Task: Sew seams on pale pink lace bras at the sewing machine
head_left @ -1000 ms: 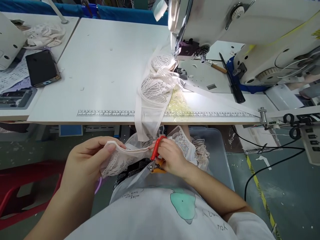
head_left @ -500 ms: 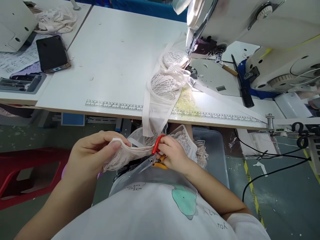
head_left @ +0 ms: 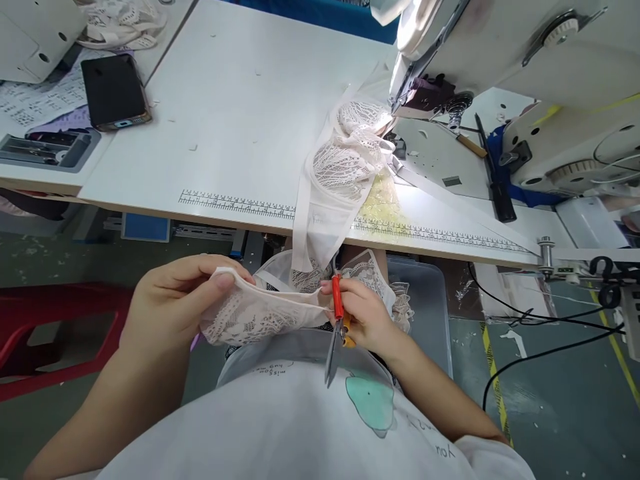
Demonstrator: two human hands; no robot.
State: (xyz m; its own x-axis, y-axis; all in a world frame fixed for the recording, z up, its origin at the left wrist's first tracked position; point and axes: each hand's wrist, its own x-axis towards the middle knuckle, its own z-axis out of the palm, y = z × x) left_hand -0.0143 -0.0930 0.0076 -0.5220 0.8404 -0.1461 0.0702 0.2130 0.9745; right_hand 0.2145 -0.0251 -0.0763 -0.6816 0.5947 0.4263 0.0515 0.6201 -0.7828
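Note:
A pale pink lace bra piece (head_left: 270,315) is stretched in front of my body. Its left end is pinched between the thumb and fingers of my left hand (head_left: 173,303). My right hand (head_left: 369,315) is closed round scissors (head_left: 337,300) with red and orange handles, blades pointing down towards my shirt. The piece's right end reaches the fingertips of this hand, which seem to pinch it. Beyond my hands, a pale lace bra (head_left: 337,170) lies on the table by the sewing machine's needle area, with a band hanging over the front edge.
The sewing machine (head_left: 505,47) stands at the right of the white table (head_left: 240,133), which has a printed ruler (head_left: 235,203) along its front. A black phone (head_left: 116,92) lies at the left. Below are a grey bin (head_left: 425,313), a red stool (head_left: 60,320) and black cables (head_left: 540,340).
The scissors have swung from pointing left to pointing down. My right hand has shifted slightly right, and the lace piece is now spread wider between my hands. The view has shifted slightly.

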